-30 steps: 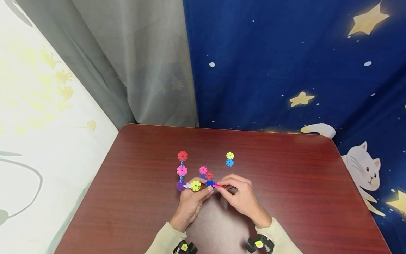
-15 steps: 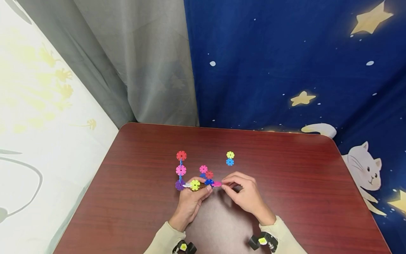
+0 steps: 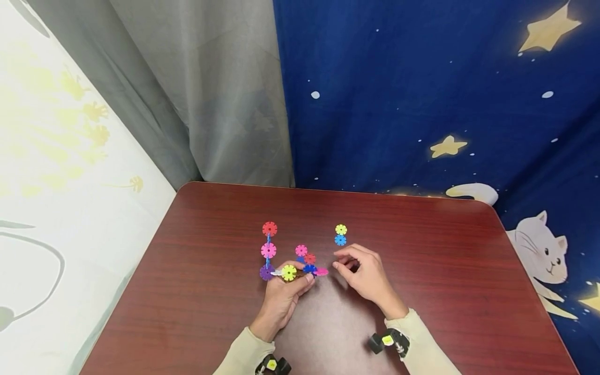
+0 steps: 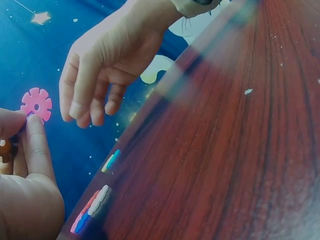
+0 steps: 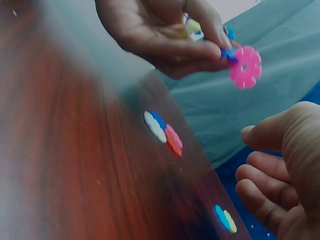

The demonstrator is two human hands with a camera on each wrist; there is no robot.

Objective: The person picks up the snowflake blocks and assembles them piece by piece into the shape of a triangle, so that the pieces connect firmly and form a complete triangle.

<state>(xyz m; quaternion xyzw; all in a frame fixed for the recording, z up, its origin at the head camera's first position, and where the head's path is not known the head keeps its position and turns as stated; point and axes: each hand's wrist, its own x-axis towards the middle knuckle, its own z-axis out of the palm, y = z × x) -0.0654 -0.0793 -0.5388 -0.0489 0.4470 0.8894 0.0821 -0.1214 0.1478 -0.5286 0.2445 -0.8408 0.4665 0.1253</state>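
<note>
My left hand holds a chain of slotted snowflake discs above the table, thumb and fingertips pinching it at the dark blue disc. A pink disc sticks out from that end, joined to the dark blue one. Leftward the chain runs through a yellow disc and a white one to a purple disc. From there it turns away through a pink disc to a red disc, with blue ones edge-on between. To the right of the chain, my right hand holds nothing, its fingers loosely bent.
Loose discs lie on the brown table: a pink one, a red one, a blue one and a white one behind the left hand. Farther back are a yellow disc and a light blue disc. Curtains hang behind.
My right hand has let go of the end pink disc and moved away to the right and slightly back. The left hand keeps its grip on the chain in nearly the same place.
</note>
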